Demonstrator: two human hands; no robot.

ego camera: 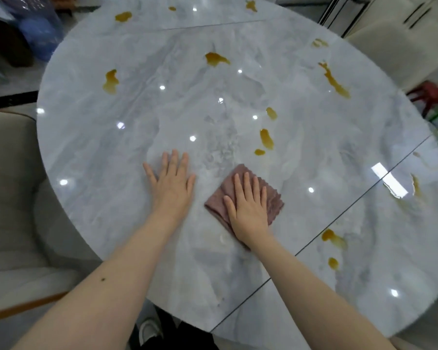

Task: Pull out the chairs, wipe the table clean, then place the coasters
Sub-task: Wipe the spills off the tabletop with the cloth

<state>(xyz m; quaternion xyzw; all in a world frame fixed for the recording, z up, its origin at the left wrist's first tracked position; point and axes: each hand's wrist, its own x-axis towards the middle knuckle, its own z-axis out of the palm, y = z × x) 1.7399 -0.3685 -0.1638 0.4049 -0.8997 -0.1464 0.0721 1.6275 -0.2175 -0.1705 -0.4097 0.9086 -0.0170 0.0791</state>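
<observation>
A round grey marble table [112, 137] fills the view, with several amber spills on it, such as one near the middle [266, 138] and a long streak at the right [335, 82]. A folded pink cloth [273, 198] lies on the near part of the table. My right hand [249, 210] presses flat on the cloth with straight fingers. To its left, my left hand [173, 183] rests flat on the bare marble, fingers spread. No coasters are in view.
A beige chair [8, 188] stands pulled back at the left, another pale chair [399, 44] at the back right. Blue plastic items [40, 29] sit on the floor at the top left; red and green objects [432, 102] lie beyond the right edge.
</observation>
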